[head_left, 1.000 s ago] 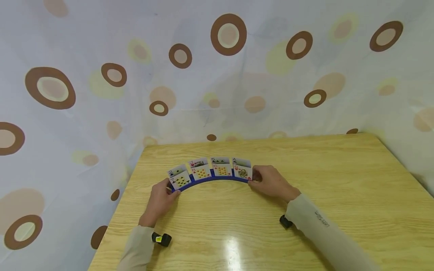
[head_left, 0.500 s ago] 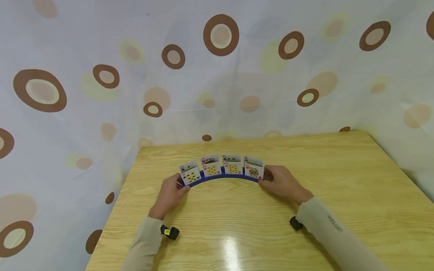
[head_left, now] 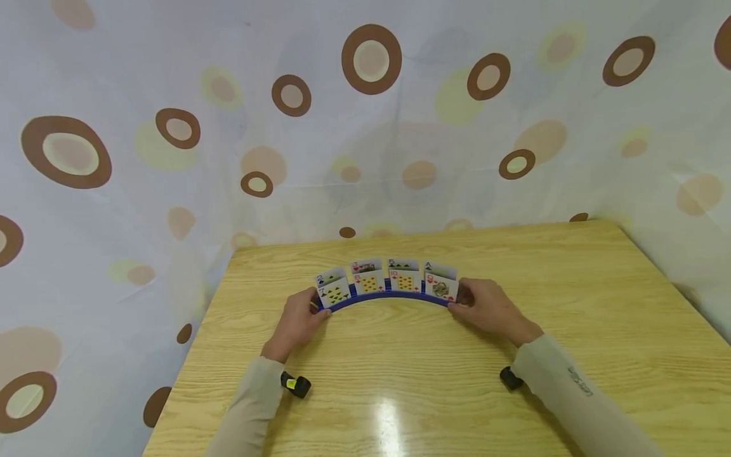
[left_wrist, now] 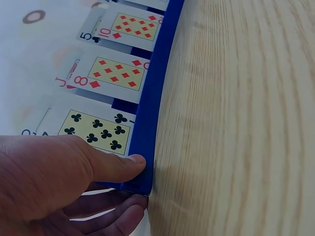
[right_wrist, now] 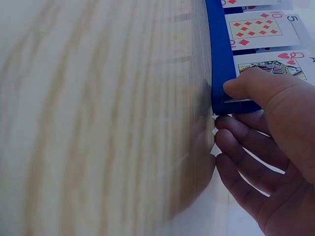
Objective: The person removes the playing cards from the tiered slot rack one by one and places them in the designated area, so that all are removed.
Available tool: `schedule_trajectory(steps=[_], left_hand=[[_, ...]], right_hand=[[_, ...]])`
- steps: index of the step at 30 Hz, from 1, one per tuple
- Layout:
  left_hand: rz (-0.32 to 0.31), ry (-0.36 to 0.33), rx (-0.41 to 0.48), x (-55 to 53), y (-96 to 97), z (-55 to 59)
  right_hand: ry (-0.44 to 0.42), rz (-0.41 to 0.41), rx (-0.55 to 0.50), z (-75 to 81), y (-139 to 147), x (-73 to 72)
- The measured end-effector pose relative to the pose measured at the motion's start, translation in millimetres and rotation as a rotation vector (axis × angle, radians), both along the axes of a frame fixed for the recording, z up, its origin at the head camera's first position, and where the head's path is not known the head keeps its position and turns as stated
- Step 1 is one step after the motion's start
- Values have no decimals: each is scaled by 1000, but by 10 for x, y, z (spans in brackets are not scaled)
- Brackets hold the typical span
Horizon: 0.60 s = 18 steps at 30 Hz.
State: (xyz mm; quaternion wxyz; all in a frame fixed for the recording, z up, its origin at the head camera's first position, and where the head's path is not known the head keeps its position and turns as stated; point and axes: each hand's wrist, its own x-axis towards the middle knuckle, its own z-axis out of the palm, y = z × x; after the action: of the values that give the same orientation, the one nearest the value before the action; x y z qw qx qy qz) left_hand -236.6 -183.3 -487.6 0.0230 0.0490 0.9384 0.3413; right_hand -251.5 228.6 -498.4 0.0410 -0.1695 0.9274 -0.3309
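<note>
A curved blue card holder (head_left: pixel 388 294) stands low over the table, with playing cards upright in two rows. In front are the seven of clubs (left_wrist: pixel 96 129), the eight of diamonds (left_wrist: pixel 115 73), the ten of diamonds (left_wrist: pixel 133 27) and the queen of hearts (right_wrist: pixel 275 65). Behind them show the tops of a two, a jack, a five and an ace. My left hand (head_left: pixel 298 319) grips the holder's left end, thumb on the front edge beside the seven. At the other end my right hand (head_left: pixel 491 309) pinches it, thumb in front and fingers curled behind and below.
The light wood table (head_left: pixel 394 355) extends in front of the holder and to its right. A white curtain (head_left: pixel 434 127) with brown and yellow circles hangs along the back and the sides. Each wrist wears a small black camera (head_left: pixel 297 384).
Both hands have moved the card holder to the right along the table, keeping their grip on its two ends. The head view has turned slightly to the right.
</note>
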Motion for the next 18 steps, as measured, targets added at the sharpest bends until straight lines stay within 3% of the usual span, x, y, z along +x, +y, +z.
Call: schedule_trajectory(steps=[18], left_hand=[[-49, -15, -7, -75, 181, -12]], right_hand=[[29, -44, 13, -15, 223, 45]])
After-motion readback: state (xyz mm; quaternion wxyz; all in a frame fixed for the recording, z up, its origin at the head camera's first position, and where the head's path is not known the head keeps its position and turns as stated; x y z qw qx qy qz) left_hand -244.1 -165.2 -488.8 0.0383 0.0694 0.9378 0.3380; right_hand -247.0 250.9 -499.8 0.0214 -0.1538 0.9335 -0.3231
